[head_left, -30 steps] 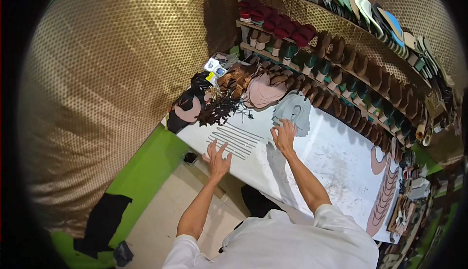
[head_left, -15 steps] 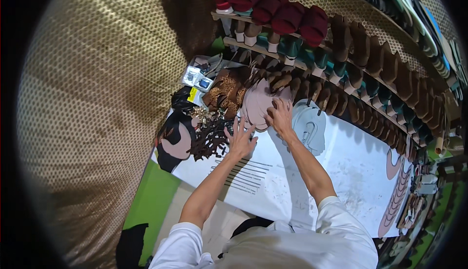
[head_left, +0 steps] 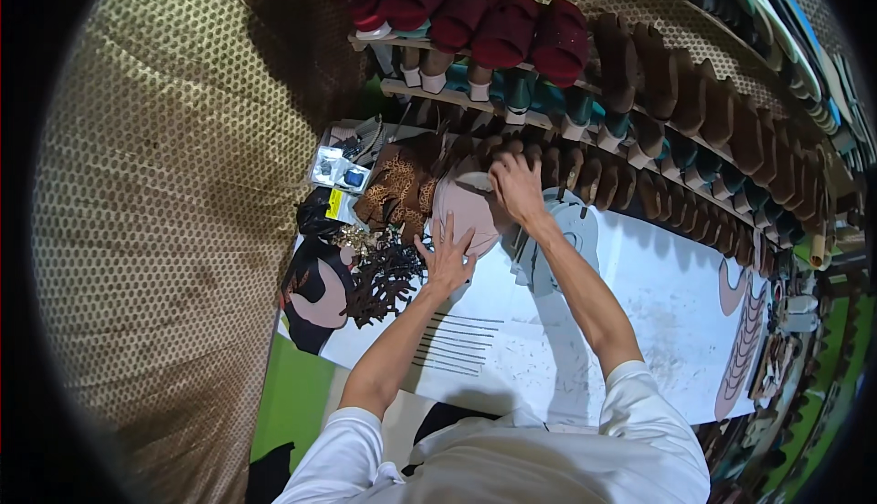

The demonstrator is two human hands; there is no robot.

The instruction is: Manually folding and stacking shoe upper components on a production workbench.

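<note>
In the head view, the left hand spreads loosely over the near part of the pink stack; the right hand curls at its far right edge — whether it pinches a layer, I cannot tell. Light, flat left fingers should stop slippage. The layers look thin, matte, rounded; leftward lie leopard-print pieces and stringy dark straps.

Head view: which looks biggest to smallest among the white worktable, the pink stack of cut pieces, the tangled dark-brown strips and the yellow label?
1. white worktable
2. pink stack and dark-brown strips: too alike to rank, as the left hand covers part of the stack
3. yellow label
</note>
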